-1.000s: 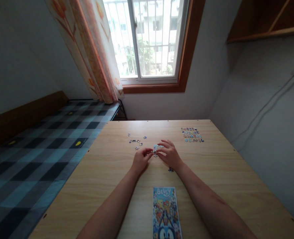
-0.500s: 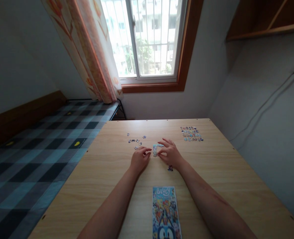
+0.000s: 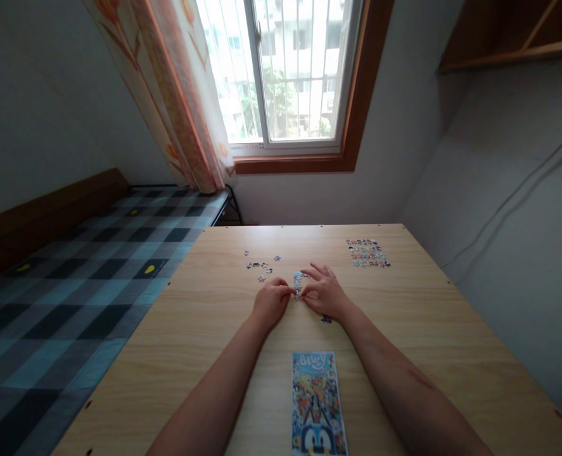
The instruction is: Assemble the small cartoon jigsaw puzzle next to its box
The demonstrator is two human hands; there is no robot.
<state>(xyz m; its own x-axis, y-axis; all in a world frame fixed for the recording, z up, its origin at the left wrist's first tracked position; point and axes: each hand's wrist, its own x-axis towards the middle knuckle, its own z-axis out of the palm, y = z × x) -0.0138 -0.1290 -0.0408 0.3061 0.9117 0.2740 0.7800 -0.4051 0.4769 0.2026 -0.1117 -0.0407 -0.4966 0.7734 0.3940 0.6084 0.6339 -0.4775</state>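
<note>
Joined jigsaw puzzle pieces form a small corner-shaped patch between my hands on the table. My left hand is closed, its fingertips pinched together at the lower left edge of the patch. Over the right side of the patch, my right hand has its thumb and index finger brought together at the lower edge, with the other fingers raised and spread. What lies between those fingertips is small and mostly hidden. Beside my right wrist lie a few dark puzzle pieces, partly covered.
Several loose puzzle pieces are scattered to the left. More pieces stand in rows at the far right of the wooden table. A Bluey picture sheet or box lies in front of me. A checked bed borders the left side.
My left hand has moved slightly right, and its fingers have closed from a loose gap to a pinch at the patch edge. The right hand stays nearly in place. The view has shifted slightly.
</note>
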